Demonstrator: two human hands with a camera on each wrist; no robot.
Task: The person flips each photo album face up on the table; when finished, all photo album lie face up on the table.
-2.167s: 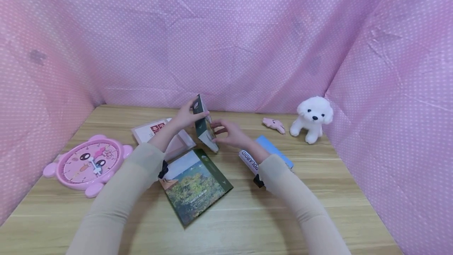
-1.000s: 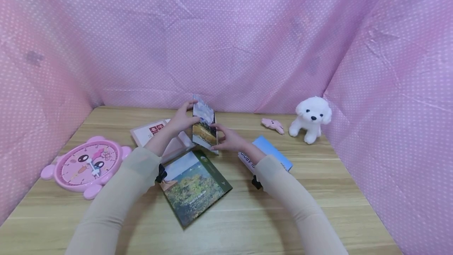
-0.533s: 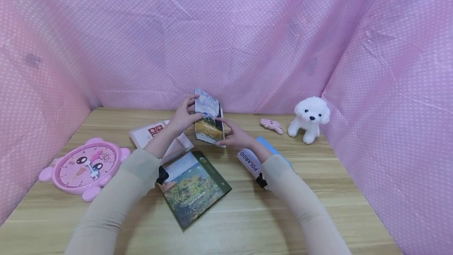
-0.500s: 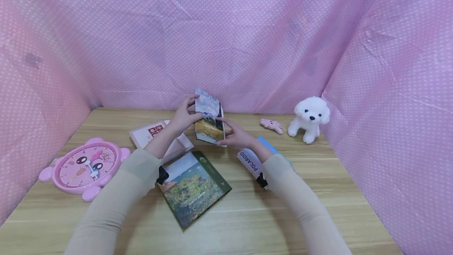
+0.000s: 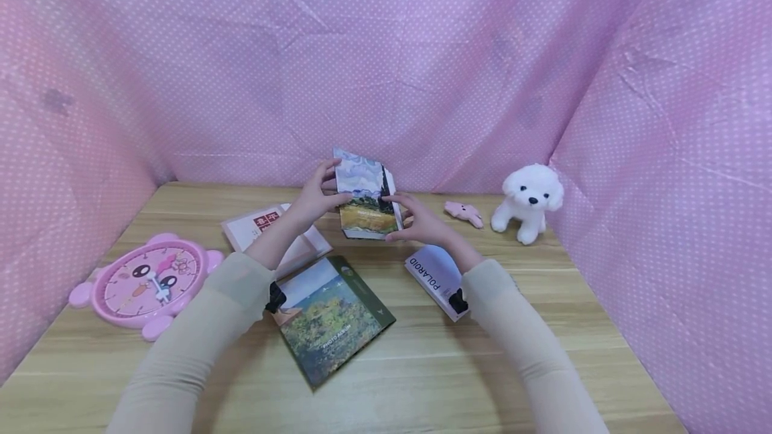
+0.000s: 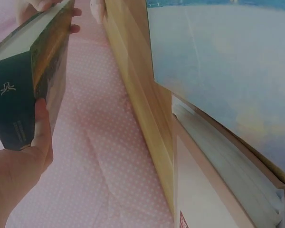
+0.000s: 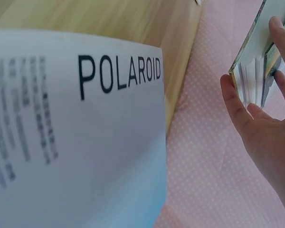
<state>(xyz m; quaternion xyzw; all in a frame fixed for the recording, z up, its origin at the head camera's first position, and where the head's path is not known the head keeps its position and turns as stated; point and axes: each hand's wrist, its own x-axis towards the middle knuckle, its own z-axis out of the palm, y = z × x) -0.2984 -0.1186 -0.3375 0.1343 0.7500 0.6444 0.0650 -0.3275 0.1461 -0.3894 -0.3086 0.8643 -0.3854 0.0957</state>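
Both hands hold a thick photo album up above the back of the table. Its cover has a painted sky and golden field and faces the head camera. My left hand grips the dark green spine, its thumb lying on the front cover. At the opposite side my right hand holds the album's open edge; in the right wrist view its fingers spread round the cover edges and the white page ends. A second photo album, with a green spine and a treetop picture, lies flat between the forearms.
A pink animal-shaped clock lies at left. Partly behind the left forearm is a pale book with red squares. A box marked POLAROID lies under the right wrist. A white plush dog and small pink figure stand at right.
The held album has turned from showing its green spine to showing its picture cover, and has risen slightly. My right hand has moved right along with its open edge.
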